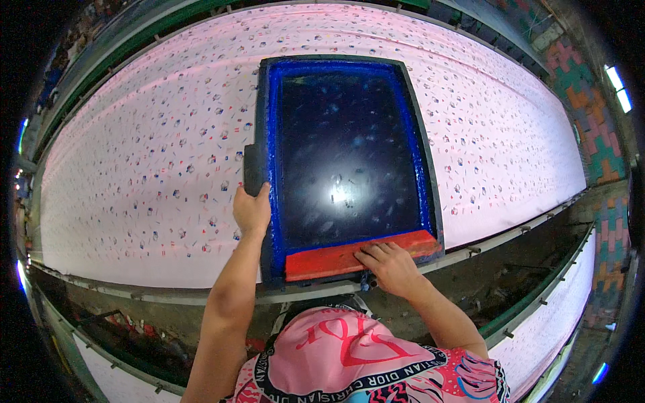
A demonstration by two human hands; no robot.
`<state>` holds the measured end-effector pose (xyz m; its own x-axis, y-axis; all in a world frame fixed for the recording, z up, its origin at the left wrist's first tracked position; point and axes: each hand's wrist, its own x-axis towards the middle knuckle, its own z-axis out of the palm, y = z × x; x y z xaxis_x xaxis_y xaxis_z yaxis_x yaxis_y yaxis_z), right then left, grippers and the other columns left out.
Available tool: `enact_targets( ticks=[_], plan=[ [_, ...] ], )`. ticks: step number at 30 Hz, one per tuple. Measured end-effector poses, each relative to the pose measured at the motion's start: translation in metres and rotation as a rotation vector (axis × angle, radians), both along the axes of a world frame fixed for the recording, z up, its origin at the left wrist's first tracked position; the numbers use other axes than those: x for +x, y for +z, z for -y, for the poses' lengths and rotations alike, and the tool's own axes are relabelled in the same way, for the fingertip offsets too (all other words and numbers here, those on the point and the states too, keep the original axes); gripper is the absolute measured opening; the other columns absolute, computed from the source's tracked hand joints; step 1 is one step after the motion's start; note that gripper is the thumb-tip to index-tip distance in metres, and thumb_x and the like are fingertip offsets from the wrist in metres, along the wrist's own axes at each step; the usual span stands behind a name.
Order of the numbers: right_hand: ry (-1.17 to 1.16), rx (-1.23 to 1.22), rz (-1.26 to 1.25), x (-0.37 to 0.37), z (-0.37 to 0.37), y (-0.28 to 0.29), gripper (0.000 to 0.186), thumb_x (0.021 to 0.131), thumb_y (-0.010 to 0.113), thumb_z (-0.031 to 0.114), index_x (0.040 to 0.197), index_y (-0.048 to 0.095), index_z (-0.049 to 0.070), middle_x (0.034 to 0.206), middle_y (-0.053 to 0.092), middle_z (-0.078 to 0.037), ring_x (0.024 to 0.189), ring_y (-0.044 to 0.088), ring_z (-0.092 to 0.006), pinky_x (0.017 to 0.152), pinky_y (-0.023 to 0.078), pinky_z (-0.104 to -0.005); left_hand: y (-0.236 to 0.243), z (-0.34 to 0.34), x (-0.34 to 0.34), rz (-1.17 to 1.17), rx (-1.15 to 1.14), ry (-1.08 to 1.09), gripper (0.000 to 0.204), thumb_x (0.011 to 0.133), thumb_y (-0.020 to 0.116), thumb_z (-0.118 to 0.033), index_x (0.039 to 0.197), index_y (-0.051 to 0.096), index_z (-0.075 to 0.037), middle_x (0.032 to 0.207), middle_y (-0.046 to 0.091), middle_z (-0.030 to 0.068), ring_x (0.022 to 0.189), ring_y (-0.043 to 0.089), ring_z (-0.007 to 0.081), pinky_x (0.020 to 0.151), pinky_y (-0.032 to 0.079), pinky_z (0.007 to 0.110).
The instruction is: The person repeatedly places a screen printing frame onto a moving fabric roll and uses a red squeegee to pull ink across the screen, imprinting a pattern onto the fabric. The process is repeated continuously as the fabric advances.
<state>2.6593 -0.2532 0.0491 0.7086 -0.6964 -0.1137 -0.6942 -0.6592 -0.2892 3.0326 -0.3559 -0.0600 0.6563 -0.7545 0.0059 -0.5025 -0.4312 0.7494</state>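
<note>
A dark screen-printing frame [346, 154] lies on the pale printed fabric, with blue ink along the inner borders and a glare spot on its mesh. My left hand [252, 209] is closed on the left side of the frame, just below a black block on that edge. Across the near end of the frame rests a long red squeegee [322, 260], slightly tilted up to the right. My right hand [390, 266] is closed over the middle of the squeegee, fingers on its top; the thumb is hidden.
White fabric [154, 174] with small scattered motifs covers the long table on both sides of the frame. A metal rail [161, 295] with small stops runs along the near edge. Another fabric-covered table [544, 322] stands behind me, across a narrow aisle. Coloured paving [598, 141] shows at right.
</note>
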Motion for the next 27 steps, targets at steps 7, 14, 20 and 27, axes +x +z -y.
enact_targets(
  ticks=[7, 14, 20, 27],
  plan=[
    [-0.096, 0.076, -0.196, 0.035, 0.02, 0.011, 0.052, 0.087, 0.073, 0.003, 0.138, 0.079, 0.014, 0.126, 0.081, -0.011, 0.116, 0.078, -0.0337, 0.1, 0.062, -0.0472, 0.018, -0.005, 0.0, 0.003, 0.057, -0.062, 0.049, 0.095, 0.087, -0.041, 0.121, 0.076, -0.001, 0.117, 0.08, 0.0227, 0.112, 0.077, 0.0457, 0.099, 0.059, 0.056],
    [-0.136, 0.029, -0.148, 0.038, -0.011, 0.001, 0.055, 0.086, 0.075, 0.003, 0.14, 0.079, 0.015, 0.129, 0.08, -0.01, 0.118, 0.077, -0.0323, 0.103, 0.06, -0.0457, 0.003, -0.004, 0.005, -0.047, -0.084, -0.107, 0.058, 0.095, 0.087, -0.035, 0.138, 0.071, -0.001, 0.124, 0.079, 0.0233, 0.117, 0.075, 0.0445, 0.103, 0.058, 0.054],
    [-0.11, -0.059, -0.09, 0.034, -0.018, -0.011, 0.055, 0.085, 0.074, 0.006, 0.14, 0.079, 0.012, 0.132, 0.08, -0.008, 0.122, 0.075, -0.0298, 0.106, 0.058, -0.0432, 0.0, -0.003, 0.003, -0.033, -0.081, -0.099, 0.058, 0.095, 0.087, -0.033, 0.14, 0.071, -0.001, 0.123, 0.08, 0.0234, 0.114, 0.077, 0.0443, 0.1, 0.059, 0.053],
    [-0.089, 0.003, -0.133, 0.03, -0.013, -0.009, 0.057, 0.084, 0.077, 0.012, 0.142, 0.078, 0.013, 0.136, 0.078, -0.008, 0.124, 0.074, -0.0294, 0.106, 0.058, -0.044, 0.009, -0.003, -0.002, -0.042, -0.036, -0.095, 0.05, 0.097, 0.086, -0.029, 0.137, 0.071, -0.003, 0.12, 0.081, 0.0222, 0.109, 0.078, 0.0441, 0.097, 0.06, 0.052]
  ],
)
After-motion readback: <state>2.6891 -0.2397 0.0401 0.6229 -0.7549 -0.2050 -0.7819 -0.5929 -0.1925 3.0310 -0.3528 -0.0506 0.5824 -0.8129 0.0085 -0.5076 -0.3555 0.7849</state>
